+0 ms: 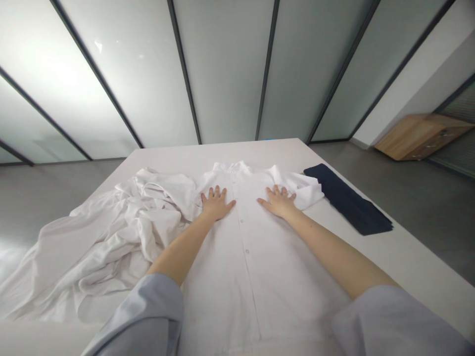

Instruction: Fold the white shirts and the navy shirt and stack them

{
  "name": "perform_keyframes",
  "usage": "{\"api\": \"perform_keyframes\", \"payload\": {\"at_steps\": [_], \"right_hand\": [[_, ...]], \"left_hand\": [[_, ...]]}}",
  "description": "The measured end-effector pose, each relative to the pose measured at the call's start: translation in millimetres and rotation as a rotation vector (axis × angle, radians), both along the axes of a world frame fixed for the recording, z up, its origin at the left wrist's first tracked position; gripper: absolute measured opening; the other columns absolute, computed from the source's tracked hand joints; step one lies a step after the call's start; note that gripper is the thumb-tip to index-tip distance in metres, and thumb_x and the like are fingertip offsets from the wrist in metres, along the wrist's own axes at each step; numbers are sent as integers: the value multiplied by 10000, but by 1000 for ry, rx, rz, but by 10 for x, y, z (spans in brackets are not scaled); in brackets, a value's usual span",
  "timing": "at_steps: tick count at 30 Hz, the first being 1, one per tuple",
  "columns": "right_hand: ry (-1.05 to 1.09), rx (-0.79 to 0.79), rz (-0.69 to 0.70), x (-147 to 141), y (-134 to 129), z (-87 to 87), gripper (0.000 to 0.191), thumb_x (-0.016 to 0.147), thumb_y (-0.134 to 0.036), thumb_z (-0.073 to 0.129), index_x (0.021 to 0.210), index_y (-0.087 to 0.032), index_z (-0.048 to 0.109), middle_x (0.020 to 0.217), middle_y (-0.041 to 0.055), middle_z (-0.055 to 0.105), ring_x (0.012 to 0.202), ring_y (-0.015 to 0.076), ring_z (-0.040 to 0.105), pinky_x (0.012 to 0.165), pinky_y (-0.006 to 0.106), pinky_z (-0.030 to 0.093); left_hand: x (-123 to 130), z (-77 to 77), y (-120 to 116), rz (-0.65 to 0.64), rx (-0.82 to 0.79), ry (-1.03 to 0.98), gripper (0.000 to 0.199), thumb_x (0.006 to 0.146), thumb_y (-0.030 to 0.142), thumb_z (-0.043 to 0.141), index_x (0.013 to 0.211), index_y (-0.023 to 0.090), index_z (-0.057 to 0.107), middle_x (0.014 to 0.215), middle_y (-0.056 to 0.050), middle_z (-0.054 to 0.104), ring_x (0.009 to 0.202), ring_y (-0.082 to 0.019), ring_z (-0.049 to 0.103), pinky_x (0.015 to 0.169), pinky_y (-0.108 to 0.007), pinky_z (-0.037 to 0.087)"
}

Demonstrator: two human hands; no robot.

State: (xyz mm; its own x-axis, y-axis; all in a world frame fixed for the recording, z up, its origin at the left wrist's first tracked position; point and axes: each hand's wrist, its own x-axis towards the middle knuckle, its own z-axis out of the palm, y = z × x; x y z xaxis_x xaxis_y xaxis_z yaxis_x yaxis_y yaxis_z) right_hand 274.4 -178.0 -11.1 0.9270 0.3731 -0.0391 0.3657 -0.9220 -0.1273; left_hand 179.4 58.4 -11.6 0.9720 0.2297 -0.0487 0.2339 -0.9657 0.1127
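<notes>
A white button-up shirt (237,277) lies front side up on the table, its collar at the far end and its buttons running down the middle. My left hand (216,203) rests flat on the left chest of the shirt as I see it, fingers spread. On the other side of the button line, my right hand (278,201) presses flat with its fingers apart, close to the short right sleeve (309,192). Neither hand grips the cloth. Part of the shirt is hidden under my forearms.
A crumpled heap of white cloth (122,237) covers the table's left side, touching the shirt. Folded dark navy cloth (349,200) lies along the right edge of the white table (419,277). Frosted glass panels (226,69) stand behind, and a wooden cabinet (411,136) at the far right.
</notes>
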Motion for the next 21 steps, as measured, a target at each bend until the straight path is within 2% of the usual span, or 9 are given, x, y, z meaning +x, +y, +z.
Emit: {"api": "perform_keyframes", "payload": {"at_steps": [3,7,10,12,14,16,19,21], "right_hand": [[-32,14,-25,157,-129,-21,694,918,-660,330,1454,-226,402,1565,165,248,1399,455,203,1029,736,155],[-70,37,58,309,-219,-22,549,943,-536,388,1389,-228,476,1539,137,326,1391,381,277,1066,668,198],[-127,95,101,320,-293,15,469,922,-387,457,1349,-199,510,1487,138,411,1356,321,357,1077,559,282],[-212,134,98,292,-389,62,444,890,-284,476,1315,-173,540,1409,147,495,1301,293,427,1054,465,341],[-280,129,56,243,-520,109,413,869,-258,485,1257,-155,586,1317,157,562,1237,301,478,1017,432,373],[-285,80,-14,182,-661,131,401,863,-325,515,1208,-148,616,1273,168,582,1193,334,502,987,460,386],[-228,27,-129,100,-833,92,483,852,-453,539,1204,-131,614,1295,196,560,1192,363,500,944,482,412],[-221,45,-171,73,-906,39,449,883,-429,489,1177,-119,628,1276,200,574,1196,341,507,921,445,432]], "left_hand": [[94,30,49,-36,3,11,771,891,681,258,1519,233,278,1604,-135,182,1464,-381,138,1121,-657,111],[197,60,65,-43,3,-12,754,887,678,289,1493,230,327,1592,-139,225,1454,-363,189,1139,-603,143],[162,101,22,-16,8,-67,719,888,634,357,1459,198,372,1564,-167,284,1440,-356,236,1149,-545,174],[55,142,-46,-37,3,-108,660,900,536,412,1449,170,375,1554,-183,296,1437,-348,246,1152,-512,185],[-114,178,-140,-96,-34,-120,629,883,458,473,1439,178,382,1554,-170,304,1439,-333,247,1151,-488,203],[-316,191,-244,-152,-112,-103,613,861,445,507,1417,207,410,1536,-143,352,1427,-309,285,1144,-464,234],[-594,146,-365,-162,-211,-82,596,855,463,510,1395,222,439,1502,-129,411,1401,-292,341,1140,-455,254],[-717,91,-397,-144,-212,-92,594,855,460,513,1389,209,448,1512,-137,394,1408,-293,330,1148,-464,238]]}}
